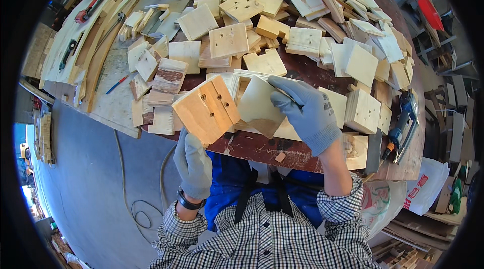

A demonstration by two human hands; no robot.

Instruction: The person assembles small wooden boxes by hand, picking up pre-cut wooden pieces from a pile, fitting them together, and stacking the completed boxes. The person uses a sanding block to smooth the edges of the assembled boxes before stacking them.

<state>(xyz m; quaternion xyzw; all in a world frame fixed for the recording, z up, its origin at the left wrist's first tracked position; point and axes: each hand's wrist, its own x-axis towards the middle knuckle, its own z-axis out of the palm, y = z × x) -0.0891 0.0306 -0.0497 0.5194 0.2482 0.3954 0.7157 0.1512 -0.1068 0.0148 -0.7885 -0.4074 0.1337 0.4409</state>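
Gripping from below, the left hand (193, 164) in its grey glove comes up under a thick orange-toned wooden block (207, 109), fingers closed against the block's lower edge while the block tilts up off the workbench (262, 148), two small drilled holes showing on its face. A dark watch sits at that wrist above a checked cuff. Just to the right, touching that block's side, a paler thin square of plywood (258, 107) is pinched in the right hand (305, 110), also grey-gloved, thumb on the near face and fingers curled over the top edge, forearm rising from the lower edge of the view. Both pieces hang above the near edge of the dark, worn benchtop, right in front of the person's blue apron.

No bins or boxes on the bench: the stock lies loose, a wide heap of cut wooden squares (282, 22) spreading across the back and right side. Far left, long curved wooden strips (75, 42) run along the bench, with a red-and-blue pencil (117, 84) on a flat board. At the right edge a blue power tool (403, 123) rests near the rim. Grey floor opens at lower left, a thin cable (138, 203) looping across it.
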